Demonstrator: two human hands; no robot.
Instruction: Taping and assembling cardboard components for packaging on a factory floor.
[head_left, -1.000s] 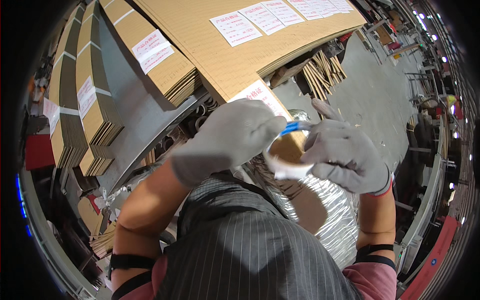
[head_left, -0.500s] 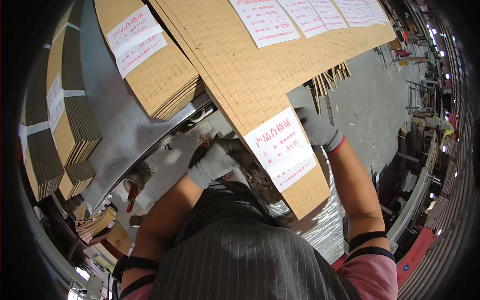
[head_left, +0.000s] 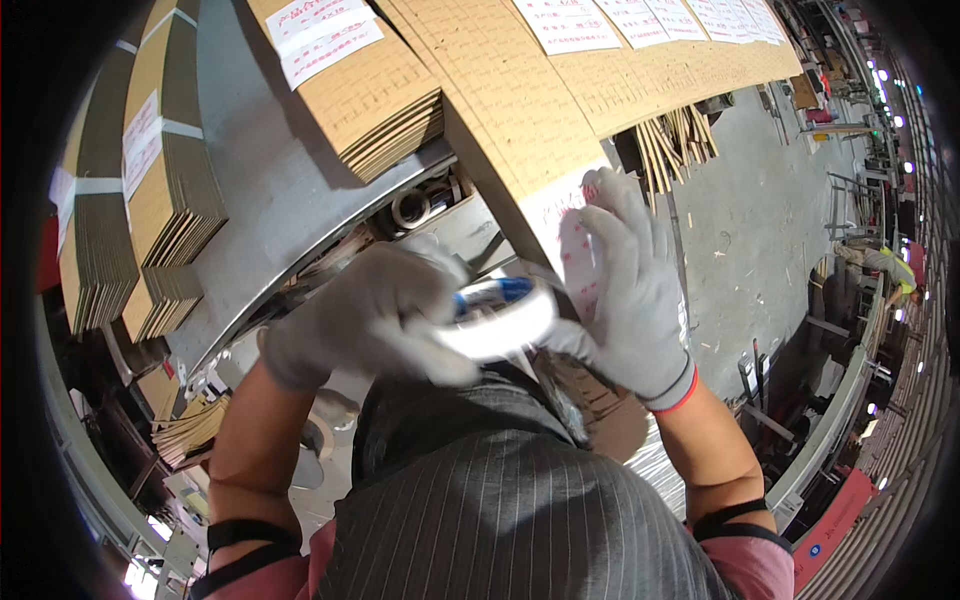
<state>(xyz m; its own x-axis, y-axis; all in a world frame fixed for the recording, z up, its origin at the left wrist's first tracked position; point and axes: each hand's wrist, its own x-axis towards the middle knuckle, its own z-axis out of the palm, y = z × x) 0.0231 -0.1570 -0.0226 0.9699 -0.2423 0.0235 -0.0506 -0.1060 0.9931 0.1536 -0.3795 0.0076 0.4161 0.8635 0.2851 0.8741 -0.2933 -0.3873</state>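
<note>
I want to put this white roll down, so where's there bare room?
The grey tabletop has a bare strip between the strapped stacks on the left and the shorter labelled stack. The floor right of the thin strips looks mostly open. It's crowded between your left hand and right hand, around the white roll.

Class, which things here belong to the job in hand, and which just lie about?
In the job:
white roll at left hand
white label at right hand
brown boards under label

Apparently lying about:
thin strips, right
strip pile, lower left
</note>
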